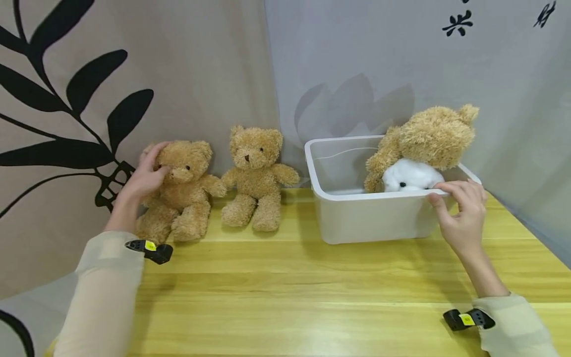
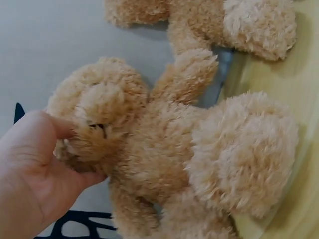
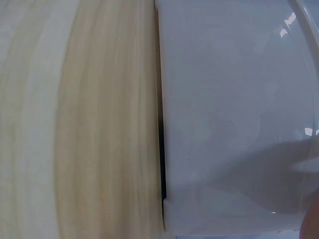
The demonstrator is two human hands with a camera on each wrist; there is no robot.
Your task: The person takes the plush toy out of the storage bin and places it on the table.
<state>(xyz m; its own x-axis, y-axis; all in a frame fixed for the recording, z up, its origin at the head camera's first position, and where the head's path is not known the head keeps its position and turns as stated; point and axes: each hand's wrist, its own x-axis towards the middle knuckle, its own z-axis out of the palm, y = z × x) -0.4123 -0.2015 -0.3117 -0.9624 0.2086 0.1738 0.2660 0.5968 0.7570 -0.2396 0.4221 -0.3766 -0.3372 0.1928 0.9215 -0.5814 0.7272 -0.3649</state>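
My left hand (image 1: 144, 174) grips the head of the leftmost tan teddy bear (image 1: 180, 196), which sits against the wall. In the left wrist view, thumb and fingers (image 2: 62, 128) are on either side of that head. A second teddy bear (image 1: 257, 181) sits beside it, arms nearly touching. On the right, my right hand (image 1: 466, 210) pinches the front rim of a light grey plastic bin (image 1: 370, 218), thumb outside. Inside the bin are another tan teddy bear (image 1: 434, 136), leaning with its face turned away, and a white plush toy (image 1: 410, 173), partly hidden by the rim.
A yellowish wooden table (image 1: 285, 292) carries everything. Behind it rises a grey wall (image 1: 339, 54) with a black leaf pattern (image 1: 89, 84) at left. The table's right edge slants away beyond the bin.
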